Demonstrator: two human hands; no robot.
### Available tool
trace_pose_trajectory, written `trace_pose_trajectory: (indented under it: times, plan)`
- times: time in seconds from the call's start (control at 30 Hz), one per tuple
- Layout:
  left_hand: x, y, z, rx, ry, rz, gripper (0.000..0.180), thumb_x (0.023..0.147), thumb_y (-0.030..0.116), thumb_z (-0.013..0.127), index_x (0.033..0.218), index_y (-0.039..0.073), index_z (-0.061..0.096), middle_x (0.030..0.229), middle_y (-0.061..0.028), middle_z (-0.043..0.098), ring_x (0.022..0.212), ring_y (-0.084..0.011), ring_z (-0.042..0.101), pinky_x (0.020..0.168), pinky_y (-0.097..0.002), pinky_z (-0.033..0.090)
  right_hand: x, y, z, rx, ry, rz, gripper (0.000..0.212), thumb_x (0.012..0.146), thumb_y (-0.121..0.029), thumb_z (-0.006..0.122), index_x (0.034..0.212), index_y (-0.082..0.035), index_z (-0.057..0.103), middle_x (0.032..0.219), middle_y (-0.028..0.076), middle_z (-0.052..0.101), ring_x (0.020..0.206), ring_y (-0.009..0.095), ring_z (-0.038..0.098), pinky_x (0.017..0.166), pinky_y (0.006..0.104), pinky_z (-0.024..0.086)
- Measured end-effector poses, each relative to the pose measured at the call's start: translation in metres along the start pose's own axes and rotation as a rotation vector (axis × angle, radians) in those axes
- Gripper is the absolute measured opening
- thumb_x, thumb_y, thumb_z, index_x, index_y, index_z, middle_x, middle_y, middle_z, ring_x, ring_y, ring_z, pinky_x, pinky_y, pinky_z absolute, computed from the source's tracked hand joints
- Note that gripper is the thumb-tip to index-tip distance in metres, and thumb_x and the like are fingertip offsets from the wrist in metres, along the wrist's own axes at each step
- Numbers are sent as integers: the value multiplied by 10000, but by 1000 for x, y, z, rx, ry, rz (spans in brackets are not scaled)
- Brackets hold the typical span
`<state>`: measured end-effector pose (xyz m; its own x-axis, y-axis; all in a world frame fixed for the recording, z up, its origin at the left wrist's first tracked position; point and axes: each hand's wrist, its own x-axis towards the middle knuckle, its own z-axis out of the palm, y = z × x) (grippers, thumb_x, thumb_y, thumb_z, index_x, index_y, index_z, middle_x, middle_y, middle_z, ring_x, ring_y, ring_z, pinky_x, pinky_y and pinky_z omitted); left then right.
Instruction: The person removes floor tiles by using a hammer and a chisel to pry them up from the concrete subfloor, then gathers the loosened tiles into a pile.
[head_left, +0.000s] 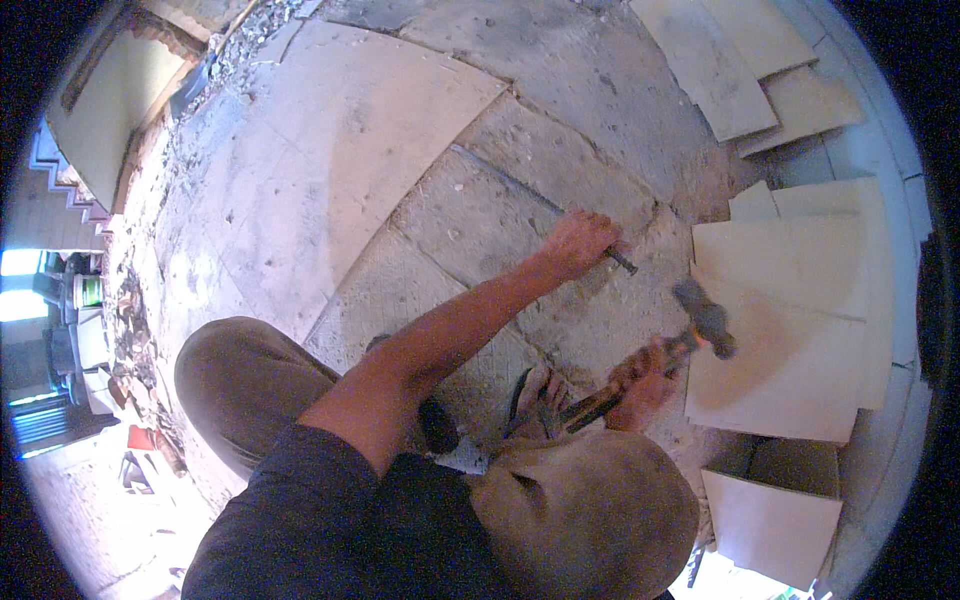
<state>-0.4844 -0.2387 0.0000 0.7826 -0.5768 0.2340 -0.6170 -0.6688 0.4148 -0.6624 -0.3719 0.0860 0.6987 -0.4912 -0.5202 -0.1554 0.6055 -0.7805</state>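
Note:
My left hand [580, 243] is closed around a long steel chisel [510, 180], held low and slanting over the worn floor [470, 215]. Its tip reaches away to the upper left, by the edge of a large pale slab, and its struck end pokes out just right of my fist. My right hand [642, 385] grips the handle of a hammer [706, 318], close below its dark, slightly blurred head. The hammer head is apart from the chisel, to its lower right. Beneath my right forearm shows my sandalled foot [537, 392].
The large pale slab [330, 130] covers the floor at left and far. Square pale tiles [790, 320] are stacked on the right, with more tiles [745, 60] beyond them. An open cardboard box [770, 510] stands at lower right. Rubble [250, 65] runs along the left edge.

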Motion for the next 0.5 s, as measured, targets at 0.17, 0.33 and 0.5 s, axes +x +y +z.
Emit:
trace_pose_trajectory:
  times: [0.17,0.33,0.5]
  plan:
    - [1,9,-10,12,44,-43,354,870,422,501,842,77,575,818,-134,624,815,-350,606,704,-475,462,-8,-18,16,203,100,76,210,864,-185,545,714,-163,399,521,-38,364,355,97,321,305,266,302]
    - [-2,6,-4,11,103,4,340,867,410,509,844,77,575,819,-131,621,817,-342,602,701,-459,459,-3,16,4,-199,-107,250,225,880,-226,547,710,-179,407,504,-44,344,370,93,332,311,259,274]
    - [-4,4,-5,-20,135,-2,330,856,405,525,832,79,570,809,-131,618,804,-346,599,690,-460,454,6,-6,-26,52,37,70,200,888,-242,537,739,-172,423,514,-43,348,377,92,328,320,244,272]
